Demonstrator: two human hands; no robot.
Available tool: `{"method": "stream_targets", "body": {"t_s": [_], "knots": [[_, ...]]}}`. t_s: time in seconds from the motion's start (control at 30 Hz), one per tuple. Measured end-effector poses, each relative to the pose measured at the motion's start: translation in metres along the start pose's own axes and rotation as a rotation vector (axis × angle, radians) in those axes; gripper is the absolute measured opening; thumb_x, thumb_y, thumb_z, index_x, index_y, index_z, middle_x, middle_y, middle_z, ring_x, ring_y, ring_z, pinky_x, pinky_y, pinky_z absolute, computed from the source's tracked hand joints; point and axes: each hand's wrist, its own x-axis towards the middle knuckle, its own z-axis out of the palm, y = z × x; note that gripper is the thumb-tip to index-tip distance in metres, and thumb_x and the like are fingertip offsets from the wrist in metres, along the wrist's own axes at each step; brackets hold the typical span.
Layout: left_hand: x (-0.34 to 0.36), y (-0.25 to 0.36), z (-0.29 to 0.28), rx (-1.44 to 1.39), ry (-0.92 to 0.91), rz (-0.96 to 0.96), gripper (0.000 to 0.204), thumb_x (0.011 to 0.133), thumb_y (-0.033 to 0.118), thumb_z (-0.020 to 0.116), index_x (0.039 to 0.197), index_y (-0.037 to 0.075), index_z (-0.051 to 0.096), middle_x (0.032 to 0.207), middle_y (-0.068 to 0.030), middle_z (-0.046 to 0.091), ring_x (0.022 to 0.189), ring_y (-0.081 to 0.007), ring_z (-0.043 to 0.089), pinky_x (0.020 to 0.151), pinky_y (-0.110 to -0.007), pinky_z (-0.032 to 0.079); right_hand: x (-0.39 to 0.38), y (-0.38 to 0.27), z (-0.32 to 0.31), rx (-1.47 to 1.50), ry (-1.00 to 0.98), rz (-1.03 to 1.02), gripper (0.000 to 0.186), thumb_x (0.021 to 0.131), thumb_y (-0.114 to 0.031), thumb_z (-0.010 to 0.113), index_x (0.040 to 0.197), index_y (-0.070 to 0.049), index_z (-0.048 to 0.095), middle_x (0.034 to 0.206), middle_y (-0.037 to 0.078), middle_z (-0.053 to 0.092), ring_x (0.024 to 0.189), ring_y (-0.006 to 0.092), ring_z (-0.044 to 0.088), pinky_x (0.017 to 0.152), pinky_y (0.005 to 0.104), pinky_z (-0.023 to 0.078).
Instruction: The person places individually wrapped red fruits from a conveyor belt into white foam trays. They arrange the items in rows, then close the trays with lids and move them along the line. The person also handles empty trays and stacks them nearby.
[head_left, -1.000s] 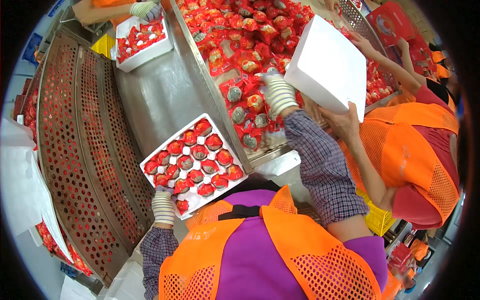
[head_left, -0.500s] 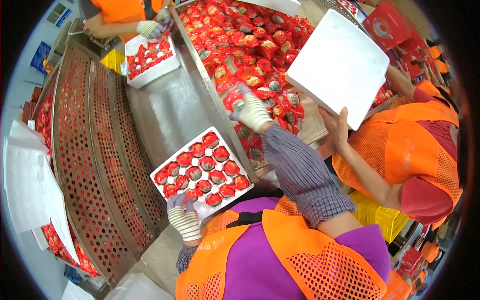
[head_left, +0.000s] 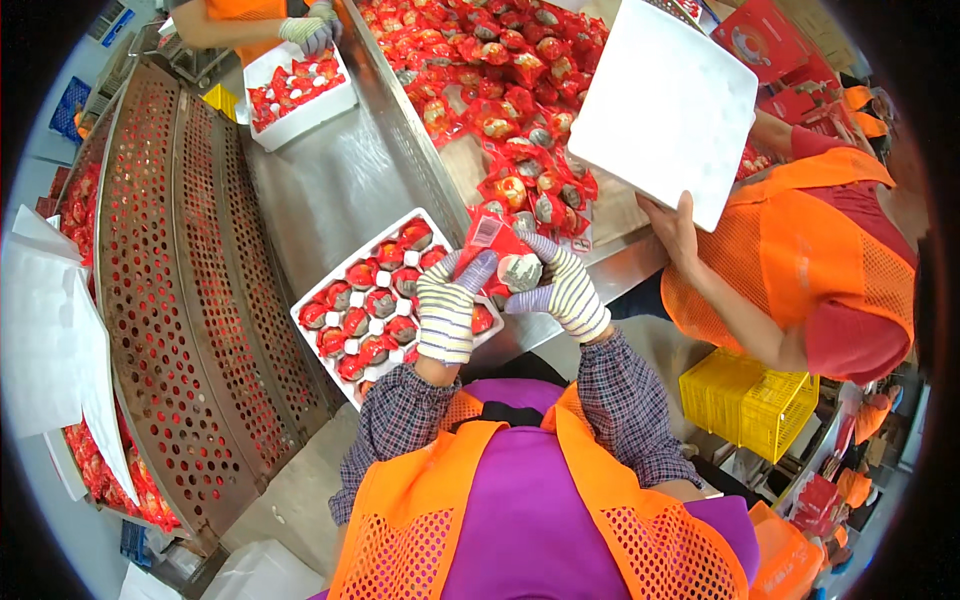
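My left hand (head_left: 448, 305), in a striped glove, and my right hand (head_left: 560, 285), gloved alike, both grip a red-wrapped egg packet (head_left: 514, 260) with a pale label, above the right edge of a white foam tray (head_left: 318, 309). That tray holds several red-wrapped eggs in separate wells and lies partly hidden behind my hands. Beyond my hands a steel bin holds a heap of similar red packets (head_left: 500, 110).
A worker's gloved hands (head_left: 305, 35) rest by another foam box (head_left: 260, 130) at the upper left. At right, a worker in an orange vest (head_left: 780, 250) holds a white foam lid (head_left: 660, 110). A perforated curved metal panel (head_left: 150, 300) stands left; a yellow crate (head_left: 740, 400) lies lower right.
My right hand has come back from the heap with a packet. My left hand has left the tray edge and moved up onto that packet. The co-worker's foam lid has tilted slightly.
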Motion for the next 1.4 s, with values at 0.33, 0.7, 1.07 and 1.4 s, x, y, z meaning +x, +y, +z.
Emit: {"method": "stream_targets", "body": {"t_s": [0.33, 0.7, 1.07, 1.4], "knots": [[-0.048, -0.039, -0.015, 0.193, 0.054, 0.133, 0.042, 0.073, -0.006, 0.055, 0.114, -0.002, 0.054, 0.106, -0.0094, 0.062, 0.092, -0.0170, 0.061, 0.082, -0.028, 0.051, -0.037, 0.034, 0.018, 0.384, -0.061, 0.026, 0.069, 0.066, -0.009, 0.077, 0.129, -0.008, 0.047, 0.119, 0.007, 0.055, 0.108, 0.0164, 0.053, 0.093, 0.0313, 0.044], [-0.121, -0.066, -0.079, 0.004, 0.376, -0.105, 0.046, 0.073, 0.002, 0.068, 0.115, -0.001, 0.051, 0.110, -0.0115, 0.057, 0.100, -0.0186, 0.056, 0.085, -0.032, 0.047, -0.078, 0.051, 0.099, -0.084, -0.199, 0.321, 0.050, 0.076, -0.013, 0.070, 0.121, -0.002, 0.051, 0.106, 0.008, 0.057, 0.099, 0.0134, 0.053, 0.086, 0.0289, 0.045], [-0.190, -0.090, -0.161, 0.598, 0.222, -0.125, 0.023, 0.076, 0.016, 0.064, 0.097, 0.006, 0.066, 0.097, -0.0158, 0.063, 0.089, -0.0317, 0.061, 0.079, -0.037, 0.048, -0.047, 0.072, 0.167, -0.913, -0.407, -0.387, 0.048, 0.067, -0.021, 0.073, 0.109, -0.003, 0.056, 0.104, 0.020, 0.058, 0.097, 0.0354, 0.056, 0.083, 0.0412, 0.045], [-0.170, -0.074, -0.183, 1.226, 0.213, -0.034, 0.043, 0.072, 0.039, 0.067, 0.109, 0.017, 0.060, 0.097, -0.0113, 0.054, 0.088, -0.0291, 0.056, 0.073, -0.042, 0.047, -0.023, 0.107, 0.226, -1.665, -0.558, -0.078, 0.039, 0.066, -0.020, 0.071, 0.102, -0.008, 0.060, 0.099, 0.020, 0.055, 0.089, 0.0356, 0.058, 0.073, 0.0427, 0.049]]}}
